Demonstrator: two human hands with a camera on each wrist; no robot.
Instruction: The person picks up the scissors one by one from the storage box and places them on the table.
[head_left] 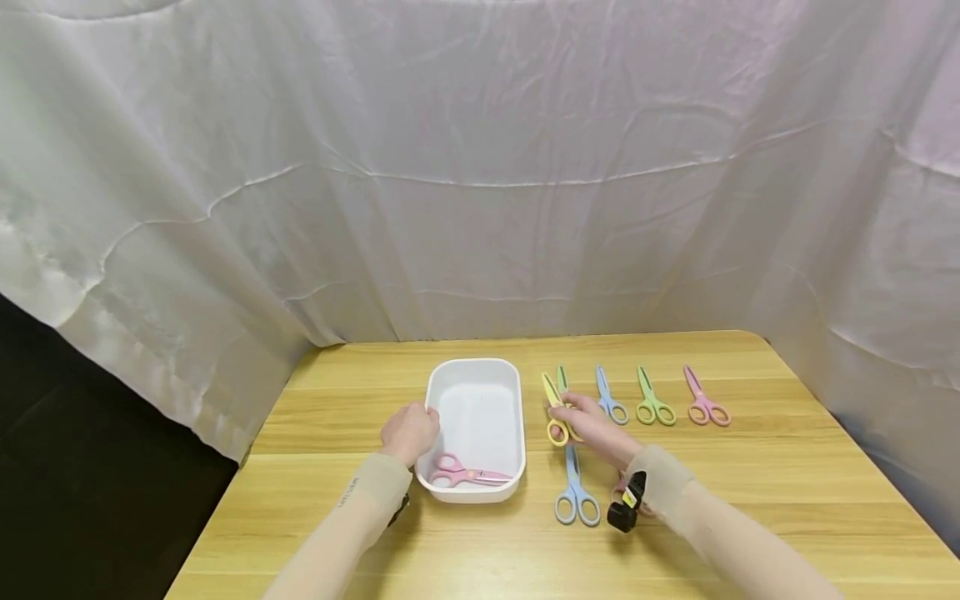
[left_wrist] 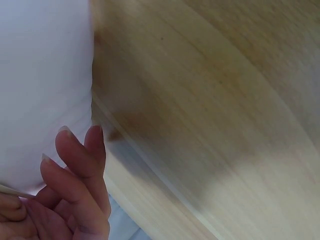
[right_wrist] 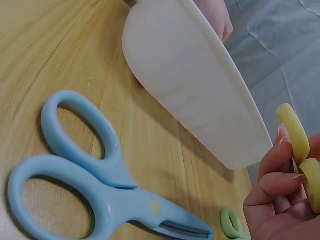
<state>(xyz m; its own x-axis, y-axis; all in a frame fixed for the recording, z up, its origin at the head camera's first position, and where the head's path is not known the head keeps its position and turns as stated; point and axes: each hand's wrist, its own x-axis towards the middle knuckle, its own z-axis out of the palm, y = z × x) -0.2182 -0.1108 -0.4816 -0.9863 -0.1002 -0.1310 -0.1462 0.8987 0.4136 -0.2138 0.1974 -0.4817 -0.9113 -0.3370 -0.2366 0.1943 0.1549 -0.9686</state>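
Note:
A white plastic bin (head_left: 480,408) stands left of centre on the table. My left hand (head_left: 411,433) grips its left rim, and in the left wrist view several curled fingers (left_wrist: 75,160) lie along its outer wall. Inside, pink scissors (head_left: 474,476) lie at the near end. To the right of the bin, my right hand (head_left: 596,425) pinches yellow scissors (head_left: 551,390), blades pointing away from me. The right wrist view shows their yellow handle (right_wrist: 295,132) between thumb and fingers. Green scissors (head_left: 562,377) lie just behind, partly hidden by that hand.
Blue scissors (head_left: 573,475) lie in front of the right hand. Pink handles (head_left: 619,487) peek out under the right wrist. Farther right, a row holds blue (head_left: 604,387), green (head_left: 647,385) and pink scissors (head_left: 696,387). A pale curtain (head_left: 480,233) hangs behind the wooden table (head_left: 337,383).

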